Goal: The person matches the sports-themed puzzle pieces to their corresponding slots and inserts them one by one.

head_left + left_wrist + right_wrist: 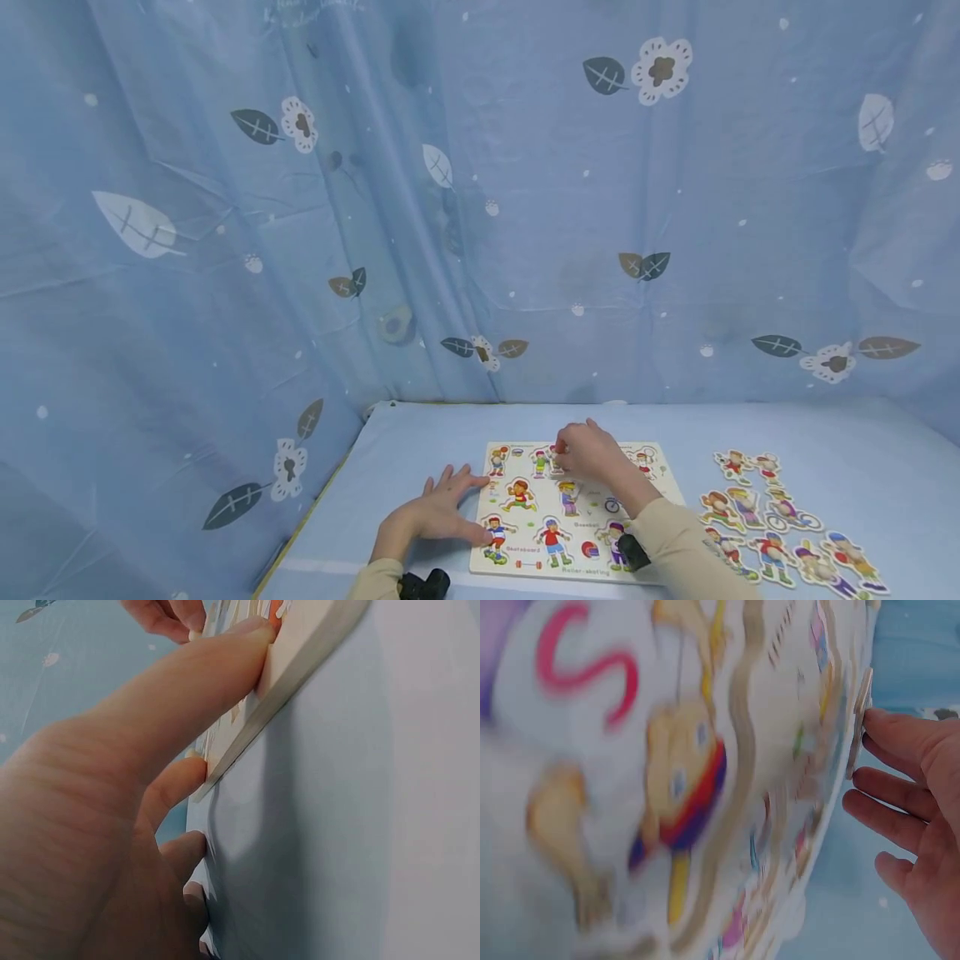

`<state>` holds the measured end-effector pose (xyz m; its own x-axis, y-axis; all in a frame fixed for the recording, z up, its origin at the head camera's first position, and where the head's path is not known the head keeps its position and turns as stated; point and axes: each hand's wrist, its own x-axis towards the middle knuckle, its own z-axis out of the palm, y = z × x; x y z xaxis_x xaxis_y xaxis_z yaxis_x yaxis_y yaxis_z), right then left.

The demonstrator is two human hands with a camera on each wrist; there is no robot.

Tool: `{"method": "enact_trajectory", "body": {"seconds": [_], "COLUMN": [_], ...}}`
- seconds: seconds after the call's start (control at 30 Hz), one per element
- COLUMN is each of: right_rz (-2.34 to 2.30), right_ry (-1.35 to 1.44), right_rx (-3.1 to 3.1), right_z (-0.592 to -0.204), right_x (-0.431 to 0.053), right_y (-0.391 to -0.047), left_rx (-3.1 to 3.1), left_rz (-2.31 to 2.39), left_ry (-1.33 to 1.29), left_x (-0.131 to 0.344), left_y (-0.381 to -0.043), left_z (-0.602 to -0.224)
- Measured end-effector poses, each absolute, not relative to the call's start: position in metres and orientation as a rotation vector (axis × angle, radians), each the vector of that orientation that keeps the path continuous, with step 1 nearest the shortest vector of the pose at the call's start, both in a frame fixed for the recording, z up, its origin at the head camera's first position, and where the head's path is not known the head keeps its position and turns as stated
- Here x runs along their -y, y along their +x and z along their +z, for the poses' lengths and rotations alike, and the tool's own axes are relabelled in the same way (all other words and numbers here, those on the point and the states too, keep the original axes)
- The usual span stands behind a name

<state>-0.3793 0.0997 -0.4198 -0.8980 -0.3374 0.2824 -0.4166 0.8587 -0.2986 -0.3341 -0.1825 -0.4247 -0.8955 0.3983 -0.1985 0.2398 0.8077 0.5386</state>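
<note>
A wooden puzzle board (540,525) printed with sports figures lies on the table. My left hand (435,510) is at the board's left edge, fingers spread. Its thumb (225,656) presses on the board's edge, and one fingertip touches the edge farther along. Over the far side of the board, my right hand (592,454) pinches a flat puzzle piece (861,724) between thumb and fingers. Most of that piece is hidden by the hand in the head view; the right wrist view shows it edge-on at the board's far edge.
Several loose figure pieces (772,550) lie on the table to the right of the board, some overlapping. The light blue table (420,433) meets a blue curtain (555,208) with leaf and flower prints at the back and left.
</note>
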Motion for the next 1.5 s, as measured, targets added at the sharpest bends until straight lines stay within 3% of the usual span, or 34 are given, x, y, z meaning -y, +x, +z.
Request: {"method": "enact_trajectory", "body": {"seconds": [1.5], "right_rz": [0.387], "right_ry": [0.441], "right_rx": [2.916], "right_z": [-0.418], "right_x": [-0.064], "right_y": [-0.381], "left_rx": [-2.699], "left_rz": [0.717], "left_ry": [0.497], "left_x": [0.179], "left_y": [-0.336], "left_z": [-0.426]}}
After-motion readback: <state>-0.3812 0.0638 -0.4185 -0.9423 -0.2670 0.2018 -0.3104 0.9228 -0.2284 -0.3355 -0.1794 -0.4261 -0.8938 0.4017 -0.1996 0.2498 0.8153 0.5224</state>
